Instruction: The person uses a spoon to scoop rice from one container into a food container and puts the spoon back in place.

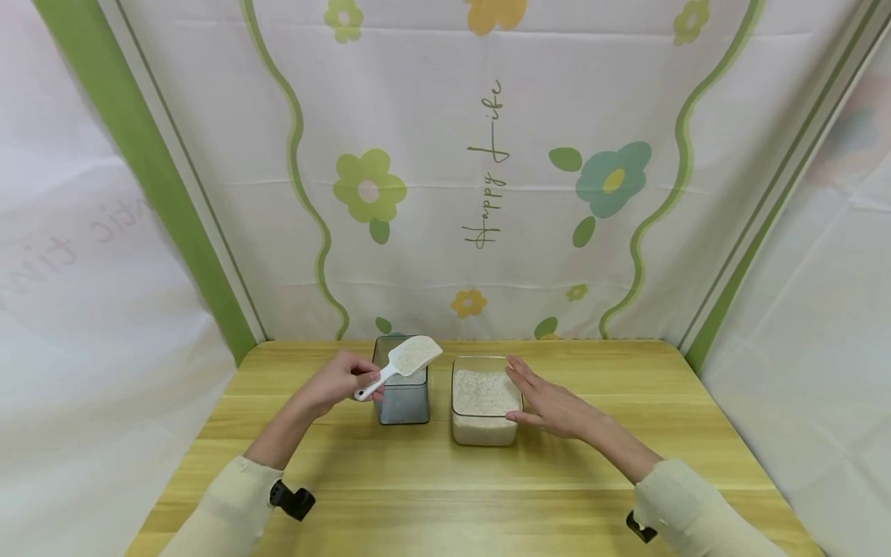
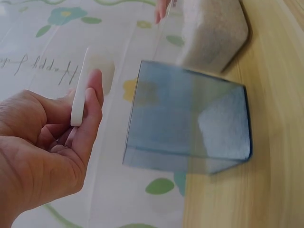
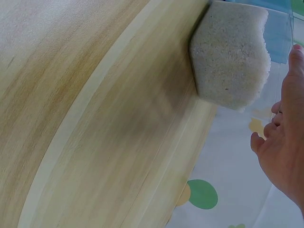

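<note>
Left hand (image 1: 339,384), fingers curled around handle of white scoop (image 1: 404,362); rice-loaded bowl held over blue-tinted container (image 1: 402,394), table's twelve o'clock. Right hand (image 1: 550,406), fingers straight, flat against clear rice container (image 1: 483,408), three o'clock side. Wooden table (image 1: 445,480).

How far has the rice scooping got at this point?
Done: the white scoop is loaded with rice and lifted over the blue-grey container. In hand: the left hand pinches the scoop's handle, while the right hand rests flat against the clear rice container. Left: tipping this load in; the clear container is nearly full, and the blue-grey one's fill is unclear.
</note>
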{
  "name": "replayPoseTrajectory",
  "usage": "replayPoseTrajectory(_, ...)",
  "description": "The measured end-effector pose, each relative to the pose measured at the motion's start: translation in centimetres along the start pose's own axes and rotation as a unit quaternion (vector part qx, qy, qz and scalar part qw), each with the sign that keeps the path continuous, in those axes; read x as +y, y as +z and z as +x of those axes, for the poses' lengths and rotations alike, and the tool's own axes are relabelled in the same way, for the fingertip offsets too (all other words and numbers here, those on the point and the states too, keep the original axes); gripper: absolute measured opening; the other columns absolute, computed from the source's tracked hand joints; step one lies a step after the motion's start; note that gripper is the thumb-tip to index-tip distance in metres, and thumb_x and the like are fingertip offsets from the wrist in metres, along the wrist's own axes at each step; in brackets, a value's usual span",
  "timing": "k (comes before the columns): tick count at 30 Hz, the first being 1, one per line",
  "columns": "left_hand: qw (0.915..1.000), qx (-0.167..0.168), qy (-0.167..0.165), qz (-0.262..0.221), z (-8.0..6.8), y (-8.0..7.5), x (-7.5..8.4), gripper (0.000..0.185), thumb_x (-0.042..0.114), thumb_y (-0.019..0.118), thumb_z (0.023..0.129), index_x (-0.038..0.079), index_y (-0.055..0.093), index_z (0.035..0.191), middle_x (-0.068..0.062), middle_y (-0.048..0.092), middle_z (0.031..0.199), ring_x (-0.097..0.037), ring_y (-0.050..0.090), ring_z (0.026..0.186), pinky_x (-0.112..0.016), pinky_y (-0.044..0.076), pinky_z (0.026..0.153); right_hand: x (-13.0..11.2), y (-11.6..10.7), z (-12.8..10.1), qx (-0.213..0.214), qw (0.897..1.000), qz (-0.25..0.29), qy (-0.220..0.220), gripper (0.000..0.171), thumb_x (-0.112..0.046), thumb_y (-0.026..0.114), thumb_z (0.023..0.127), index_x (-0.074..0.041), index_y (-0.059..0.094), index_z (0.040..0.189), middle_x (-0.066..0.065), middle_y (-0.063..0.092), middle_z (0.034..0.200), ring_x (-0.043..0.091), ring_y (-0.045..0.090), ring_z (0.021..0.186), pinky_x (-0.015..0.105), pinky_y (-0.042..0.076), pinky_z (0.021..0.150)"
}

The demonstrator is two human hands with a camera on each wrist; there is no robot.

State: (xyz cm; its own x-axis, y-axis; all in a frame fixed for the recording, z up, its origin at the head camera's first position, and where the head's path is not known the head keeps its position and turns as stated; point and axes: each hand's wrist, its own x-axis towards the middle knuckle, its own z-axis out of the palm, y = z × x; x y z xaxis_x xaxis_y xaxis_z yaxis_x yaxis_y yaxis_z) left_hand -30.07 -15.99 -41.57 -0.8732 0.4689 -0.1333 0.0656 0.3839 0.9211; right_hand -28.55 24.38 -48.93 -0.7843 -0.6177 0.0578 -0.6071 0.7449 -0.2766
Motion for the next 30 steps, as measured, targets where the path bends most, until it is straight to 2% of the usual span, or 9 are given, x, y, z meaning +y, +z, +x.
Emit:
replayPoseTrajectory(7, 0.9996, 0.026, -0.009, 0.0, -1.0, -1.4, -0.5, 0.027, 0.0, 0.051, 0.101, -0.021, 0.063, 0.114, -0.018, 0.073, 0.087, -0.018, 0.073, 0.077, -0.026, 0.059, 0.067, 0.2, 0.1, 0.0, 0.003, 1.0, 0.001, -0.002, 0.086, -0.058, 0.045, 0.101, -0.001, 0.017, 0.158, 0.017, 0.006, 0.168, 0.036, 0.027, 0.15, 0.05, 0.045, 0.106)
replayPoseTrajectory(17, 0.9959, 0.076, -0.011, 0.049, -1.5, -2.0, -1.3, 0.023, 0.001, 0.056, 0.099, -0.018, 0.068, 0.107, -0.019, 0.074, 0.081, -0.014, 0.071, 0.069, -0.023, 0.057, 0.061, 0.0, 0.0, 0.0, -0.001, 1.0, 0.001, 0.0, 0.086, -0.058, 0.045, 0.101, -0.001, 0.017, 0.158, 0.015, 0.004, 0.168, 0.036, 0.025, 0.151, 0.05, 0.045, 0.106)
replayPoseTrajectory(24, 0.9827, 0.117, -0.012, 0.143, -1.3, -1.6, -1.4, 0.019, 0.005, 0.061, 0.097, -0.009, 0.074, 0.098, -0.01, 0.075, 0.075, -0.011, 0.068, 0.064, -0.026, 0.051, 0.055, 0.1, 0.0, 0.0, -0.001, 1.0, 0.0, 0.002, 0.086, -0.057, 0.046, 0.1, -0.001, 0.018, 0.158, 0.015, 0.004, 0.168, 0.035, 0.022, 0.152, 0.049, 0.043, 0.109)
replayPoseTrajectory(30, 0.97, 0.139, 0.0, 0.199, -1.2, -1.1, -1.2, 0.016, 0.005, 0.063, 0.095, -0.004, 0.076, 0.091, -0.004, 0.074, 0.07, -0.011, 0.064, 0.059, -0.024, 0.043, 0.05, 0.0, 0.0, 0.0, -0.001, 1.0, 0.001, 0.0, 0.085, -0.057, 0.046, 0.101, 0.0, 0.018, 0.158, 0.015, 0.004, 0.168, 0.034, 0.02, 0.153, 0.049, 0.042, 0.109)
